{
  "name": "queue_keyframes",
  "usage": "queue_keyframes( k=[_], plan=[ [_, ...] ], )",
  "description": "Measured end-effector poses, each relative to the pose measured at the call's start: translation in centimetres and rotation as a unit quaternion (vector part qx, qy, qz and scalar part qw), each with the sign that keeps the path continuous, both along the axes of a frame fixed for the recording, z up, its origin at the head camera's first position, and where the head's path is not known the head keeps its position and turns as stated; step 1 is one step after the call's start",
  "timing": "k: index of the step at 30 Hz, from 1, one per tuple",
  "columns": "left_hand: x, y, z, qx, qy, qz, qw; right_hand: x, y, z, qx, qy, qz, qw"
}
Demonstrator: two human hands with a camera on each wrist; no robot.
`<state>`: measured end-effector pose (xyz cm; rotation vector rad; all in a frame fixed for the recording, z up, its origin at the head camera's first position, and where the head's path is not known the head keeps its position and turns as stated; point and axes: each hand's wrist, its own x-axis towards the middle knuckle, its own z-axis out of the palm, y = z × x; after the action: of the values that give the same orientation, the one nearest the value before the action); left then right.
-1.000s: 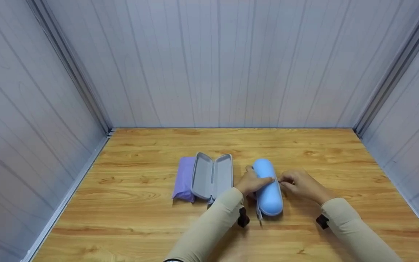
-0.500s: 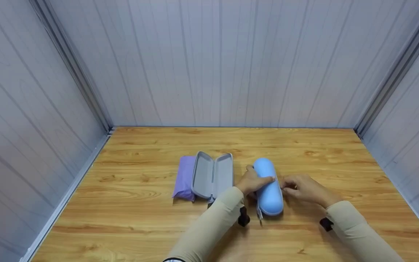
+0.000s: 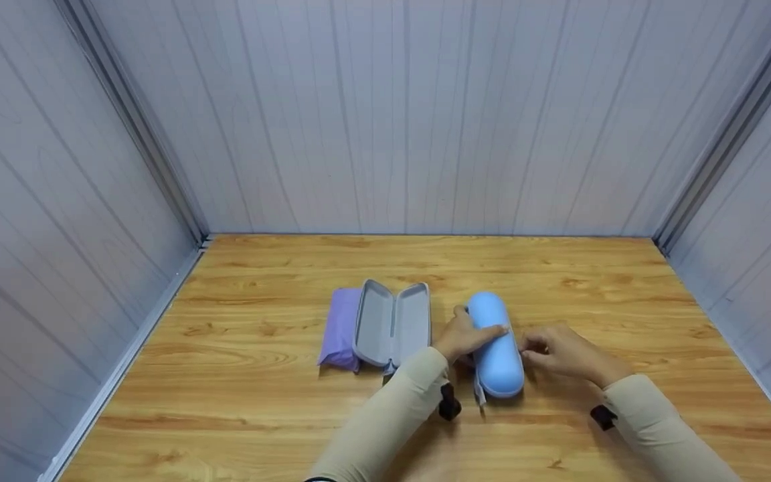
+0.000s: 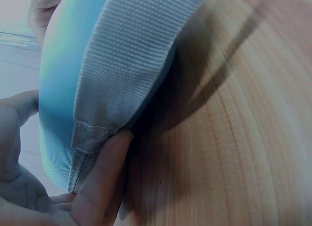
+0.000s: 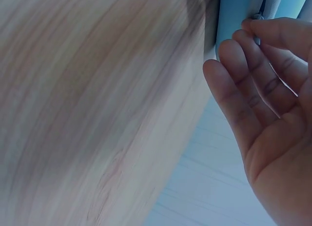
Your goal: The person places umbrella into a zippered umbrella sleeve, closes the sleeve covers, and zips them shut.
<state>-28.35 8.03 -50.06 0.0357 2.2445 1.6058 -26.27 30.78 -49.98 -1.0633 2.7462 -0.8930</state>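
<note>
Left grip (image 3: pixel 462 336) clasps the blue case (image 3: pixel 498 365) (likely light, stiff, smooth) round its middle, probably the surest hold; right grip (image 3: pixel 559 349) pinches the zip pull (image 5: pixel 258 16).

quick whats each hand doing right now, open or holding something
Left hand: closed, holding the blue case.
Right hand: closed, pinching the zipper pull on the case's side.

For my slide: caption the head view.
Left hand grips blue case, right hand at its edge; open gray case and purple packet nearby.
</note>
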Motion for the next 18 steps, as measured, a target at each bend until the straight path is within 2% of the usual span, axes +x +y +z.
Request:
queue_keyframes(
  k=[4,10,18],
  plan=[
    [0.31,-0.32,0.05,0.008,-0.012,-0.011,0.9998,0.03,0.00,-0.02,-0.002,0.000,-0.001,1.0000],
    [0.54,-0.52,-0.07,0.013,-0.009,-0.031,0.9994,0.05,0.09,-0.11,-0.001,0.014,0.003,0.9999],
    [-0.08,-0.40,-0.26,0.021,-0.010,-0.018,0.9996,-0.36,0.15,-0.24,0.003,0.015,-0.021,0.9997]
  ],
)
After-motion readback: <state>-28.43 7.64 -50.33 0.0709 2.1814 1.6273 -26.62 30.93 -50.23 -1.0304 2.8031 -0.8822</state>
